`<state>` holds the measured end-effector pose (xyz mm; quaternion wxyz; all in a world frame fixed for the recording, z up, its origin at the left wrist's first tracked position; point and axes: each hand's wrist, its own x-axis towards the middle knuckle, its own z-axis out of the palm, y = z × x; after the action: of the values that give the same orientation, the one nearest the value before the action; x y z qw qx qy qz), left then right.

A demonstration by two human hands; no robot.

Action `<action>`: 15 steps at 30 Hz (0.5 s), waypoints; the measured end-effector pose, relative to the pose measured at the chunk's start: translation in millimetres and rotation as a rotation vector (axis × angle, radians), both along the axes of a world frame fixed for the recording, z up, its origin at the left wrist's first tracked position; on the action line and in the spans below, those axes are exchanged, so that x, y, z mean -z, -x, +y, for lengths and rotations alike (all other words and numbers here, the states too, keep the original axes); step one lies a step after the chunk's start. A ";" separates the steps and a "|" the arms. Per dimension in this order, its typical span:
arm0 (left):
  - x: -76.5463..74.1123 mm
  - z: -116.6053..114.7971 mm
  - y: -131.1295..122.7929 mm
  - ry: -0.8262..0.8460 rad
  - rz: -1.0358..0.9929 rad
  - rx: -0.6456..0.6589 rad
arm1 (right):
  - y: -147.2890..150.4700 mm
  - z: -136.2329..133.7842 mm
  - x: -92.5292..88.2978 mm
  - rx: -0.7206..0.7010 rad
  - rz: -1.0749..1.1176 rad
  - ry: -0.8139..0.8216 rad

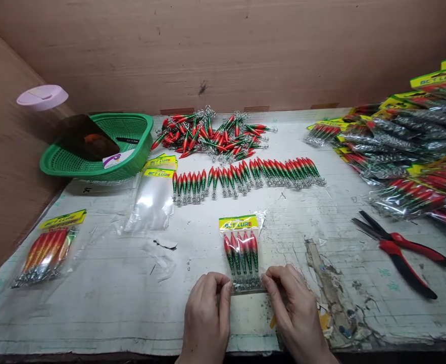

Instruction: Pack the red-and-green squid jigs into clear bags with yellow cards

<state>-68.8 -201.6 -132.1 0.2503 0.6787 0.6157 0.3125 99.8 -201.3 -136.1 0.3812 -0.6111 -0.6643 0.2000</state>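
Note:
A clear plastic bag of fishing lures (241, 252) lies flat in front of me, its yellow "BCT LURE" header pointing away. Several red and green lures sit side by side inside, hooks toward me. My left hand (208, 309) pinches the bag's lower left corner between thumb and fingers. At the lower right corner my right hand (295, 303) pinches the bag in the same way. Beyond the bag, a row of loose lures (241, 178) stretches across the table, tips facing away. Flat empty bags (152, 199) with yellow headers lie to the left of that row.
Behind the row is a heap of loose lures (211, 134). Filled lure bags (400, 136) are piled at right, near red-handled pliers (400, 250). A green basket (132, 164) stands back left, a lilac lid-like disc (43, 97) above it. Another filled bag (50, 247) lies left.

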 end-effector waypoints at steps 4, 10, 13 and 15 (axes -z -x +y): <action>1.5 5.5 -5.8 0.015 0.188 -0.045 | 9.7 2.4 -1.7 0.107 -0.073 0.034; -17.4 20.9 -13.9 0.287 0.414 -0.088 | 7.0 12.0 -2.9 0.125 -0.084 0.176; -23.2 27.0 -11.0 0.315 0.440 -0.103 | -2.2 18.8 0.0 0.157 -0.072 0.137; -23.4 29.6 -6.3 0.258 0.397 -0.125 | -6.5 20.3 1.7 0.127 -0.061 0.117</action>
<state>-62.5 -172.0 -108.6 0.1891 0.6500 0.7282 0.1067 106.3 -180.9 -137.8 0.3361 -0.6790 -0.6228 0.1955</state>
